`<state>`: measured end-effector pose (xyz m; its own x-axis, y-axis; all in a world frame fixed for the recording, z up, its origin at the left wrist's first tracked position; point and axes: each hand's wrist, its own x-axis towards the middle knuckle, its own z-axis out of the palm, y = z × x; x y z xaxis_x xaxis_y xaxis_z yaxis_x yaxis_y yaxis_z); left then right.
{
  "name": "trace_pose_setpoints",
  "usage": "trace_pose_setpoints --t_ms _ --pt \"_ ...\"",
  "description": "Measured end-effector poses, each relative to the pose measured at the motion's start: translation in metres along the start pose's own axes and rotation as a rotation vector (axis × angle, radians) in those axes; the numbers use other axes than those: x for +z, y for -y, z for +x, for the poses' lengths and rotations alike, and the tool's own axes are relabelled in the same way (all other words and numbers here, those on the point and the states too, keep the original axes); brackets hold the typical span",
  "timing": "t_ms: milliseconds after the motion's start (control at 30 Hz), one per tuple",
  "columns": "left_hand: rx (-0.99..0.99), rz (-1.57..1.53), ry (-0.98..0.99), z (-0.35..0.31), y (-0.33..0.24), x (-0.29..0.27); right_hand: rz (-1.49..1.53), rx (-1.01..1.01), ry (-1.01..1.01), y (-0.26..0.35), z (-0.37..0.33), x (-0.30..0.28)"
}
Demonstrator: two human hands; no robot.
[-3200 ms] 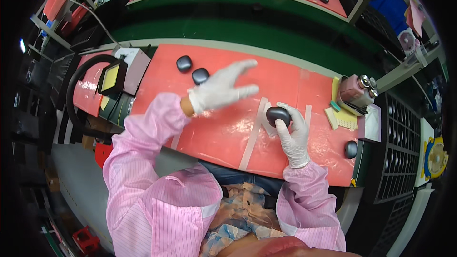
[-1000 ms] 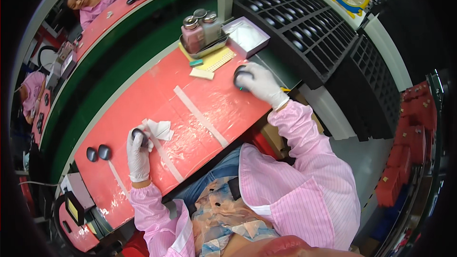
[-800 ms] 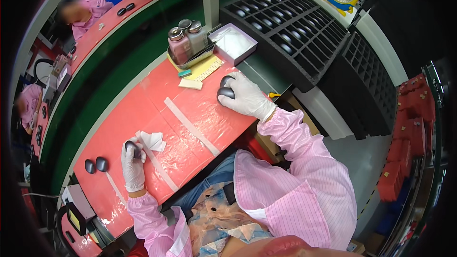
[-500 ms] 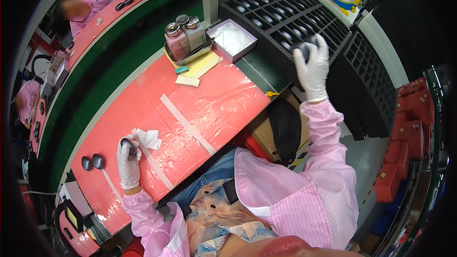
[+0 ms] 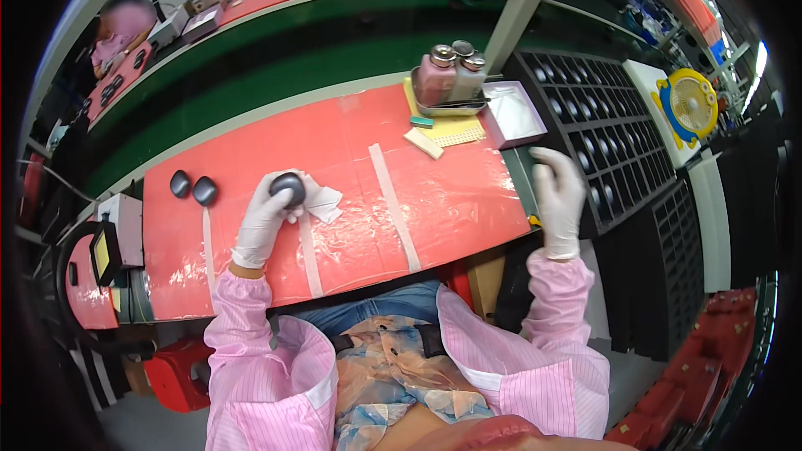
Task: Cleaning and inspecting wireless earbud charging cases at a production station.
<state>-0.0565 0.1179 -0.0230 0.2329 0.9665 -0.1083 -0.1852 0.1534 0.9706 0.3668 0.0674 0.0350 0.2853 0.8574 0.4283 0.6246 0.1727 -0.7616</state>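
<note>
My left hand (image 5: 262, 219) is closed on a dark grey, smooth, rounded case (image 5: 287, 190), raised a little over the red-covered table (image 5: 251, 150). Against its fingertips lies a crumpled white wipe (image 5: 324, 203), partly hidden by the hand. Two similar dark rounded cases, a left one (image 5: 180, 184) and a right one (image 5: 205, 191), sit side by side on the table left of that hand. My right hand (image 5: 558, 205) hovers past the table's right end, beside the black compartment tray (image 5: 597, 129). Its fingers are curled but apart, slightly blurred, and nothing shows in them. Both hands wear white gloves.
Pump bottles (image 5: 451, 75) stand in a metal tray at the back right, by a white-lined box (image 5: 514, 113), a yellow pad (image 5: 459, 129) and a pale block (image 5: 423, 143). A yellow fan (image 5: 689, 104) stands far right. Co-workers sit across the green strip.
My right hand has left the compartment tray and come back toward the table, without the dark case it held. My left hand still grips its case. The whole view has turned rightward.
</note>
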Motion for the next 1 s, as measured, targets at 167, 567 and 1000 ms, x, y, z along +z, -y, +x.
trace_pose_setpoints --t_ms 167,567,1000 --pt "0.073 0.203 0.124 0.009 -0.041 0.051 0.332 -0.321 0.748 0.083 0.023 0.141" --pt "0.050 0.045 -0.095 0.046 -0.001 0.030 0.561 -0.103 0.629 0.079 0.014 0.232" --pt "0.166 0.109 -0.096 0.043 0.013 0.032 0.553 -0.191 0.771 0.075 0.013 0.229"
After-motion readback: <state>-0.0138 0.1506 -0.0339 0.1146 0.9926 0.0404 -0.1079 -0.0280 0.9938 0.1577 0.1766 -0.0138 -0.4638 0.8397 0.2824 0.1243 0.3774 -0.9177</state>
